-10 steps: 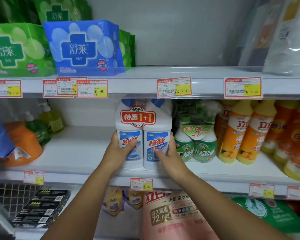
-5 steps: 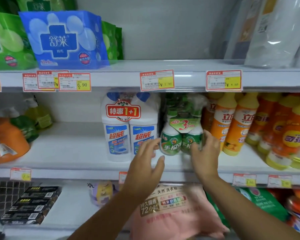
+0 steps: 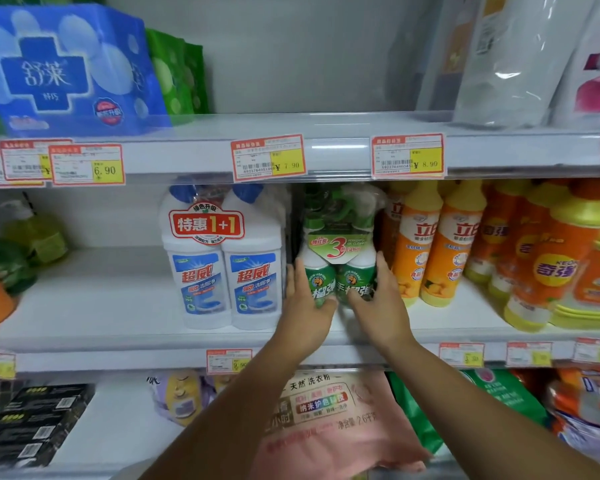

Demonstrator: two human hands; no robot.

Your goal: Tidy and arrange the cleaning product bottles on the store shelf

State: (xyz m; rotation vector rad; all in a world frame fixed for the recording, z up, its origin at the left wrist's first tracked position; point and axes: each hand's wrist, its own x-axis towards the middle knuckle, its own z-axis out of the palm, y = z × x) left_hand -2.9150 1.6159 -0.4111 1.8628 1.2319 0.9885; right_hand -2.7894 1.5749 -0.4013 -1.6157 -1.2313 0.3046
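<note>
Left hand (image 3: 305, 306), right hand (image 3: 381, 303), each gripping green bottle multipack (image 3: 338, 247), seemingly shrink-wrapped, white twin-pack (image 3: 222, 271) beside

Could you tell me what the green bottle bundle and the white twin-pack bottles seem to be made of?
Green-and-white bundled bottles: likely glossy plastic, wrapped in clear shiny film, judging by glare, with a card collar. White twin-pack bottles: probably opaque matte plastic, moulded shoulders, glossy printed labels.
</note>
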